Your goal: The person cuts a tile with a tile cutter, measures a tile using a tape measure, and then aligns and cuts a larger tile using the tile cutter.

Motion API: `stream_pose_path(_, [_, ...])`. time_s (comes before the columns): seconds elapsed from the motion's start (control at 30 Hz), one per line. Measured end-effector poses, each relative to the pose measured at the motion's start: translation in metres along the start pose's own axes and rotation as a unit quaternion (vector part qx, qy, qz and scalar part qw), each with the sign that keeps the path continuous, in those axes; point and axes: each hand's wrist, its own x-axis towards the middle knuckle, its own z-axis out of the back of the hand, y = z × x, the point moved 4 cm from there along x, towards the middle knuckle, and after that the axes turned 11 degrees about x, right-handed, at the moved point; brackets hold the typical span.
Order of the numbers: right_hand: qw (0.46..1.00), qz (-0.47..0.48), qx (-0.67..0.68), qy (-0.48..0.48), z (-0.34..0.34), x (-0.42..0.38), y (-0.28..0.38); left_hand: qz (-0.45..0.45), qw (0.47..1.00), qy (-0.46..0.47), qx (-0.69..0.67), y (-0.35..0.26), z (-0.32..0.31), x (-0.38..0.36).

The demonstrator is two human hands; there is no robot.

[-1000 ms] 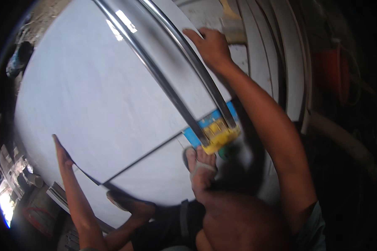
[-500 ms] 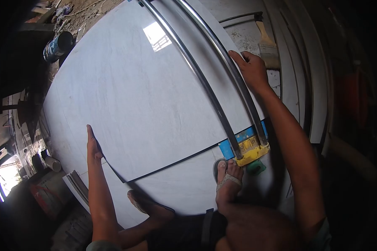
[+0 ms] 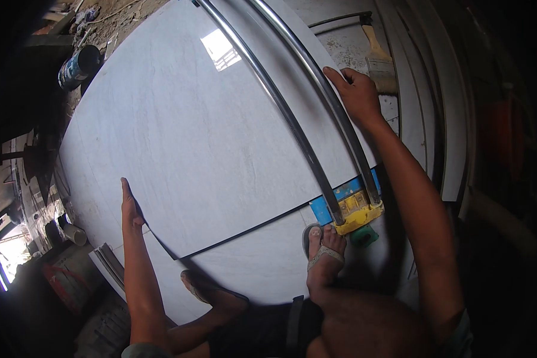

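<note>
A large pale tile (image 3: pixel 209 149) with a glossy surface lies across the middle, over another pale slab (image 3: pixel 250 256). My left hand (image 3: pixel 130 206) is seen edge-on at the tile's left edge, holding it, with its fingers straight and partly hidden. At the right edge my right hand (image 3: pixel 359 95) grips the tile, thumb on top and fingers curled at the side. Two metal rails (image 3: pixel 280 104) of a tile cutter run over the tile and end in a yellow bracket (image 3: pixel 358 218) above a blue base (image 3: pixel 322 212).
A wide brush (image 3: pixel 380 65) lies beyond my right hand. A dark can (image 3: pixel 80 67) stands at the upper left. My sandalled foot (image 3: pixel 325 250) is beside the yellow bracket. Stacked strips (image 3: pixel 107 262) are at the lower left, and a green piece (image 3: pixel 364 237) lies near the bracket.
My left hand has shifted very slightly left, and my right hand slightly up and left. Both keep their places at the tile's edges.
</note>
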Motion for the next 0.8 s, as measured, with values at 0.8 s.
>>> stream_pose_path(0.8, [1.000, 0.010, 0.011, 0.025, -0.002, 0.002, -0.003, 0.017, 0.997, -0.051, 0.046, 0.002, 0.003, -0.004])
